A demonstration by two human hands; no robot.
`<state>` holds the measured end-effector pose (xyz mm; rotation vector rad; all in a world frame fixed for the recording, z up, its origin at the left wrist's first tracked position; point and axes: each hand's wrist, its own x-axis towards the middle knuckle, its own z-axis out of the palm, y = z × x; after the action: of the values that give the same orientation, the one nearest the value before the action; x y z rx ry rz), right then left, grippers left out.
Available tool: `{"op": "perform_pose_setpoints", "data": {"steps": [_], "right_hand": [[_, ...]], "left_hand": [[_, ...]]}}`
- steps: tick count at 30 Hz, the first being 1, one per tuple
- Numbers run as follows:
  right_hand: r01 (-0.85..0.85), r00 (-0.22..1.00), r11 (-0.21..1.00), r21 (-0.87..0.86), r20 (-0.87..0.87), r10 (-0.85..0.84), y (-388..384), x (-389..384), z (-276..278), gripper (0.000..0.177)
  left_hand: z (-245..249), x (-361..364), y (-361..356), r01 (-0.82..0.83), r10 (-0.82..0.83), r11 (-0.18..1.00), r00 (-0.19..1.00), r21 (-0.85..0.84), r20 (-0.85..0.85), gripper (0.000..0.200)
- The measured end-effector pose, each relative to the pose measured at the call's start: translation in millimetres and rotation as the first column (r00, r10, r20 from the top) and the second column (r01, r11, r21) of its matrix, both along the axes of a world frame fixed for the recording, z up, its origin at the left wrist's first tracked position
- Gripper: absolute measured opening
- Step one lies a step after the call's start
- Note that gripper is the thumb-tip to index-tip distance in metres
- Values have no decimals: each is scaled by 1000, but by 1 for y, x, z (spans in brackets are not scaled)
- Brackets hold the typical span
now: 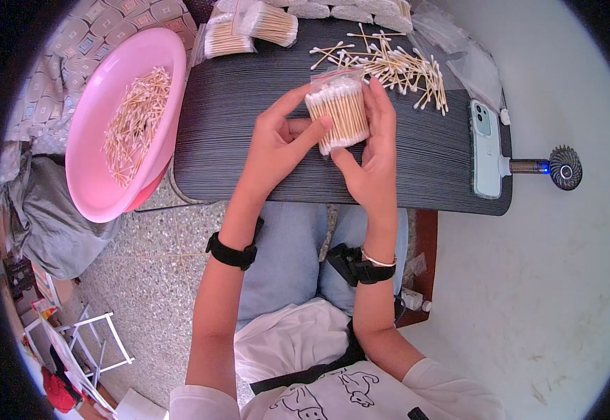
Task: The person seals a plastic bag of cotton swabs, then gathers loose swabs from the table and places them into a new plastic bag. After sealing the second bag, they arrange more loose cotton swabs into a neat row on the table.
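Between my two hands is a clear zip bag of cotton swabs point(343, 115), packed side by side with the wooden sticks upright and white tips at top and bottom. My left hand point(284, 136) grips its left side, the thumb lying across the front. On the right side, my right hand point(373, 150) holds the bag, its thumb near the lower edge and its fingers behind and beside it. The bag is held above the dark table point(235, 133). Just beyond my right fingers lies a loose pile of cotton swabs point(406, 70).
A pink basin point(84, 161) of loose swabs stands left of the table. Filled swab bags point(270, 24) lie along the back edge, with empty clear bags point(476, 66) at back right. A phone point(485, 150) and a small fan point(565, 168) are at the right edge, near the wall.
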<state>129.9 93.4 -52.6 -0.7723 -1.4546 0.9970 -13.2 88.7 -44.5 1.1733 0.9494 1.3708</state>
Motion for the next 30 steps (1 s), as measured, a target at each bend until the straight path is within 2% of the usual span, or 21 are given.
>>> {"op": "perform_pose_setpoints", "data": {"steps": [4, 7, 10, 11, 13, 14, 15, 16, 19, 21, 22, 24, 27, 28, 30], "right_hand": [[3, 1000, 999, -36, -28, -4, 2, 1, -5, 86], [-12, 997, 1000, -25, -70, 10, 2, -1, -2, 85], [-7, 985, 999, -35, -173, 0, -2, 0, 7, 79], [1, 977, 999, -44, -215, -11, -3, 1, 9, 76], [154, 985, 987, 36, -80, -151, -1, 10, 8, 67], [224, 975, 971, 82, -16, -223, 0, 13, 7, 62], [289, 957, 952, 95, -11, -290, 0, 13, 12, 47], [306, 951, 948, 89, 22, -309, -1, 15, 12, 44], [380, 909, 919, 104, 141, -392, -5, 22, 14, 34], [453, 844, 877, 163, 237, -480, -7, 24, 18, 27], [446, 873, 888, 113, 162, -460, -6, 24, 16, 24], [420, 908, 908, 16, 7, -420, -4, 22, 13, 18], [276, 897, 931, -240, -283, -339, -10, 18, 20, 12], [180, 910, 939, -292, -314, -272, -10, 21, 19, 13], [-20, 911, 924, -383, -387, -140, -10, 28, 18, 15]], "left_hand": [[-2, 0, 1, 85, -84, 996, 996, 15, -36, 56], [4, 9, 1, 20, 6, 980, 992, 200, -124, 58], [5, 8, 0, 9, -15, 990, 999, 139, 46, 64], [2, 7, 1, 3, -4, 987, 1000, 161, 1, 63], [-4, 5, 4, -5, 23, 979, 996, 204, -88, 61], [-5, 2, 3, 26, -4, 984, 992, 177, -124, 60], [-2, 0, 1, 58, -34, 987, 987, 149, -159, 59], [0, -2, 1, 88, -64, 989, 979, 120, -192, 57], [3, -10, 8, 190, -35, 933, 894, 307, -446, 56], [8, -6, 3, 122, -63, 972, 960, 202, -274, 55], [9, -3, 1, 94, -67, 985, 981, 143, -183, 55], [9, -1, 0, 35, -12, 990, 987, 136, -162, 50], [6, 3, 0, -53, 58, 993, 997, 110, -44, 40], [5, 4, -1, -82, 81, 992, 997, 96, 8, 36], [7, 3, -2, -25, 22, 999, 996, 33, 84, 33]]}}
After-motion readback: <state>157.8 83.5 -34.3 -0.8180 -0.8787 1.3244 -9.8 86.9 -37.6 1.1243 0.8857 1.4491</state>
